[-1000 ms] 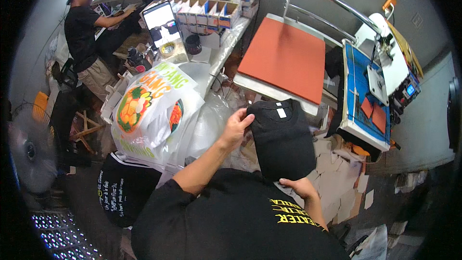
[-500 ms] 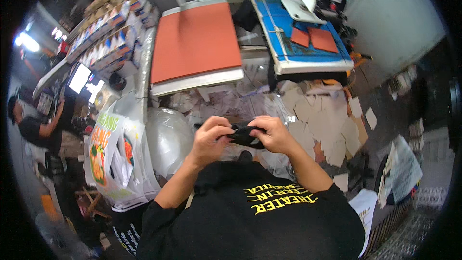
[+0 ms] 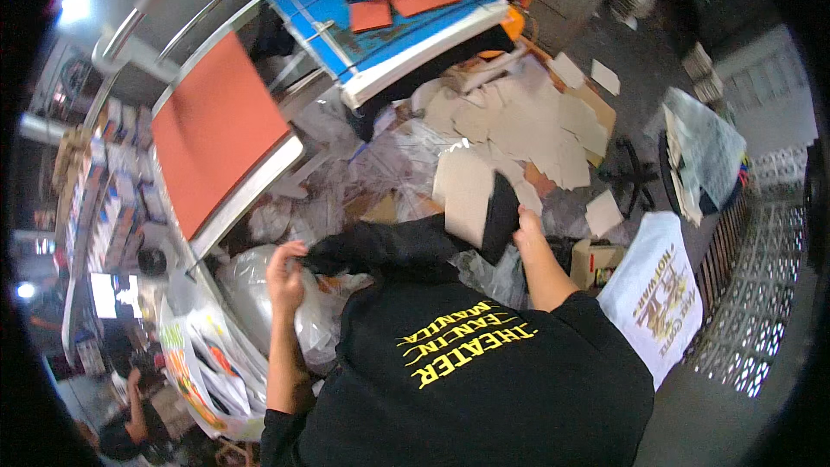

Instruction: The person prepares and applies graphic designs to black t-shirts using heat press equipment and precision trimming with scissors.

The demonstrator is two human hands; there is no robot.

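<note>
We see the black garment [image 3: 406, 246] stretched lengthwise between both grips, left hand [image 3: 285, 264] and right hand [image 3: 527, 229] each clenched on an end, below the orange press pad [image 3: 216, 130]

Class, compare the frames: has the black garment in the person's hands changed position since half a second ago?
Yes. The black garment, earlier bunched between both hands, is now stretched wide: the left hand holds one end near the orange press pad, the right hand pulls the other away.

black garment [image 3: 406, 246]: part hidden by torso | co-worker [image 3: 130, 432]: cut off
</note>
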